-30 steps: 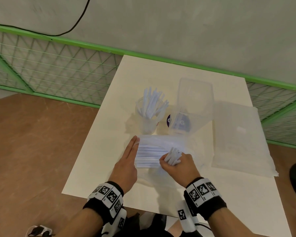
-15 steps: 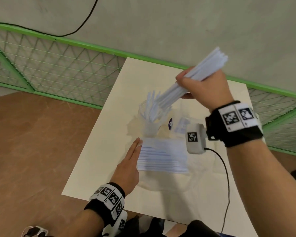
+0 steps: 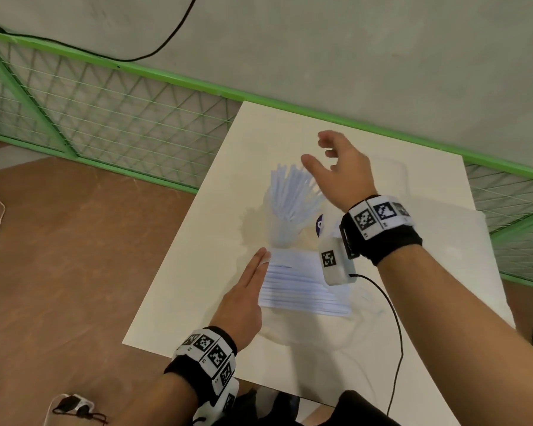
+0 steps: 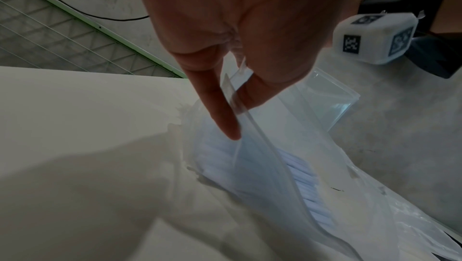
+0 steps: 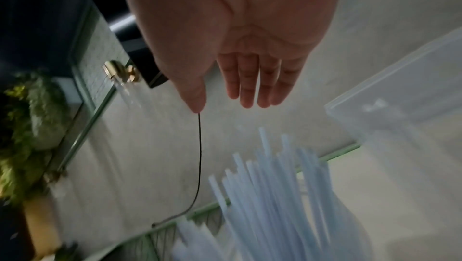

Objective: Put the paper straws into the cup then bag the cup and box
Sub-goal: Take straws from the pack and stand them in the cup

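ideally the empty, spread right hand (image 3: 340, 172) returns for straws (image 3: 305, 287) while the left hand (image 3: 243, 299) pinches the packet (image 4: 262, 166) mouth open.

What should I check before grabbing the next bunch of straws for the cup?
1. Right hand free: ok, open, holding nothing.
2. Cup upright: ok, straws in the cup fan out above it.
3. Straw packet held steady: ok, left hand holds its opening in the wrist view.
4. Straws left in the packet: ok.
5. Room left in the cup: cannot tell.
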{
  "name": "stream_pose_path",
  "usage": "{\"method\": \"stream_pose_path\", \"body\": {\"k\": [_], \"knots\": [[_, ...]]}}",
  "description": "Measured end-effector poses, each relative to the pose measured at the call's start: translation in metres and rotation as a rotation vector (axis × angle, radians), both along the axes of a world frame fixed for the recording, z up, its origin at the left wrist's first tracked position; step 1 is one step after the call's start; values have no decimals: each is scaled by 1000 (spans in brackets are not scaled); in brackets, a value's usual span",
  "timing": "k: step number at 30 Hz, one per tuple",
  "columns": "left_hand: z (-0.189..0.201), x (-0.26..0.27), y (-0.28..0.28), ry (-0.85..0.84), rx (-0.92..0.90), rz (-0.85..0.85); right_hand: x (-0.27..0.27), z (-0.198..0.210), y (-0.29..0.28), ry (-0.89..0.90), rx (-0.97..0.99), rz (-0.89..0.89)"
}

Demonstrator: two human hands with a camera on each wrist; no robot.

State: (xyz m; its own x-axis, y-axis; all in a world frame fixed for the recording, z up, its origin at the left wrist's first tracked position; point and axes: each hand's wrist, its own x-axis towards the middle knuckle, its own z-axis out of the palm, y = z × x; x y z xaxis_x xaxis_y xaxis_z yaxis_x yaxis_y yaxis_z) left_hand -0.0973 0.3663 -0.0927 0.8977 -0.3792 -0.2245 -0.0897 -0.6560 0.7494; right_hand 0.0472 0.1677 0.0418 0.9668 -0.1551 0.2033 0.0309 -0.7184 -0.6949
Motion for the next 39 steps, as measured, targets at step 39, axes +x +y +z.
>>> {"method": "stream_pose_path", "body": {"k": [39], "knots": [[-9,8,4,-13,35,-52,25,-81,38,-10,-439,112]]}}
